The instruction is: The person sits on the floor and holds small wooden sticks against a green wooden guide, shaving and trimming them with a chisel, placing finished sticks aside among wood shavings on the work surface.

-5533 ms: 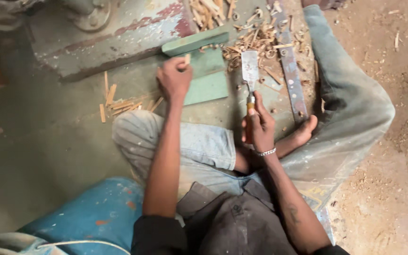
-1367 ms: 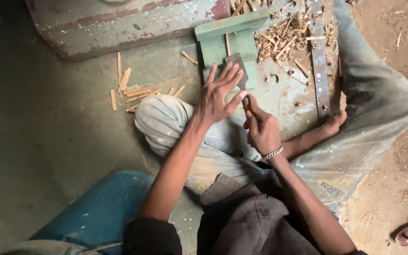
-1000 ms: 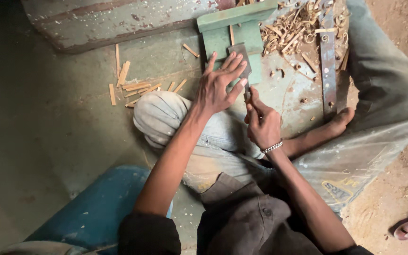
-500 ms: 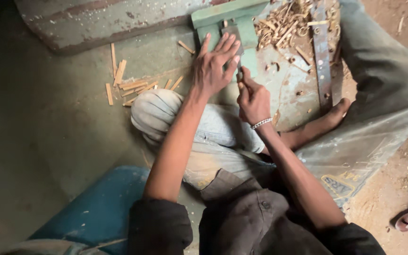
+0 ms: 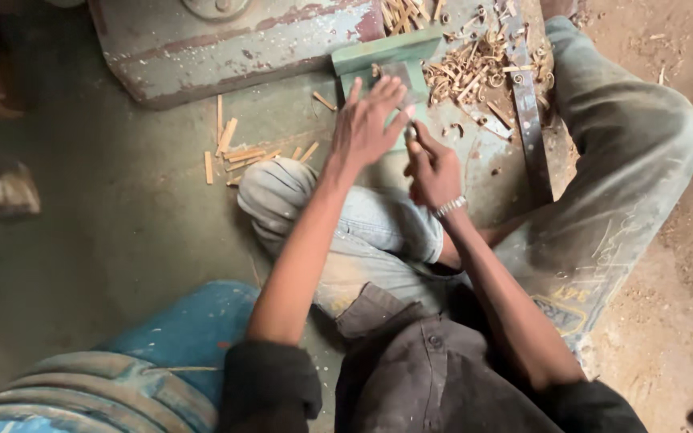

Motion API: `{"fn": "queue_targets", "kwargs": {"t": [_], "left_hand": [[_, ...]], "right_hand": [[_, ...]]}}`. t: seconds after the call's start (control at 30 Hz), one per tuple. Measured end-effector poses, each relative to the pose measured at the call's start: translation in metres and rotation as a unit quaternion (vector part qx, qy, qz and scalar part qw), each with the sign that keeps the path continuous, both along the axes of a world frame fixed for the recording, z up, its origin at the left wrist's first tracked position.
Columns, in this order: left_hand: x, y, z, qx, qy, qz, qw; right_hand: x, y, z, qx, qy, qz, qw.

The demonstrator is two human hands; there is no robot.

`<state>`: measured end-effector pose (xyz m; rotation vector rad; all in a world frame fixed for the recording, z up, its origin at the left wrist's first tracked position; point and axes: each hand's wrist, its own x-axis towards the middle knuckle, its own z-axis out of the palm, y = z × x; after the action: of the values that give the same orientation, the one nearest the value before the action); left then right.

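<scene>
Left hand: the left hand (image 5: 366, 128) reaches forward from a nearly straight arm, palm down, fingers spread and open, the fingertips lying over the near edge of the green block (image 5: 387, 64); it grips nothing.
Right hand: the right hand (image 5: 433, 170) sits just beside the left one, wrist bent, fist closed around the handle of a small tool (image 5: 411, 133); a metal bracelet (image 5: 448, 208) rings the wrist.
Tool: only a short pale bit of it shows above the right fist, pointing toward the green block and almost touching the left hand's fingers; I cannot tell what kind of blade it has.
Green block: a flat green wooden piece lying on the floor in front of the crossed legs, its far end butted against the big rusty metal base (image 5: 226, 44); the spread left fingers cover part of it, the tool tip is at its near right corner.
Shavings: a heap of curled wood shavings (image 5: 471, 68) lies right of the block, near the right hand.
Sticks: short pale wood sticks (image 5: 238, 148) are scattered on the floor left of the left hand, well apart from the block.
Metal bar: a long flat metal bar (image 5: 527, 116) lies beside the person's right leg, right of the shavings.
Barrel: a blue barrel (image 5: 138, 369) lies at the person's left side.
</scene>
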<state>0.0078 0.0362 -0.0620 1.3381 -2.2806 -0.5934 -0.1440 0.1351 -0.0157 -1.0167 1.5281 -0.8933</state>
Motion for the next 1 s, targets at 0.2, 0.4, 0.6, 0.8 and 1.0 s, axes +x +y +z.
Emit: {"fn": "queue_targets", "kwargs": {"t": [0.2,0.4,0.6,0.8,1.0], "left_hand": [[-0.003,0.048,0.013,-0.003,0.041,0.019,0.999],[-0.003,0.051,0.012,0.032,0.045,0.03,0.998],[-0.001,0.045,0.012,0.055,0.022,0.02,0.998],[-0.001,0.019,0.001,0.023,-0.011,0.022,0.999],[0.002,0.007,-0.021,0.02,0.011,0.038,0.999]], "right_hand": [[-0.012,0.03,0.009,-0.007,0.048,0.04,0.998],[-0.001,0.029,0.012,0.048,0.102,0.052,0.992],[-0.002,0.028,0.004,0.108,0.087,0.045,0.989],[0.007,0.002,-0.027,-0.011,0.177,0.045,0.983],[0.01,-0.006,-0.033,-0.029,0.149,0.021,0.988]]}}
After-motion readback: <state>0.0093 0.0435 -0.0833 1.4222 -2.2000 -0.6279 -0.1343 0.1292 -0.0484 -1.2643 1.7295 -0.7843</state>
